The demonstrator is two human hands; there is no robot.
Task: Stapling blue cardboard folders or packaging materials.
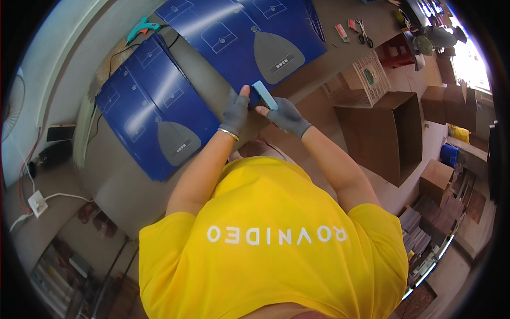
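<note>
Both my hands wear grey gloves and meet at the near edge of a large blue printed cardboard sheet [249, 37] lying flat on the grey table [212, 90]. My right hand [287, 117] grips a small light-blue block [264, 94] tilted against that edge. My left hand [235, 110] presses its fingers onto the sheet beside the block; a metal bangle circles its wrist. A second stack of blue printed sheets [154, 117] lies to the left.
A teal glue gun [141, 26] with a black cord lies at the table's far left. Scissors [364, 35] and small red items sit far right. Open brown cardboard boxes [388, 133] stand on the floor to the right. A white power strip [37, 203] is at left.
</note>
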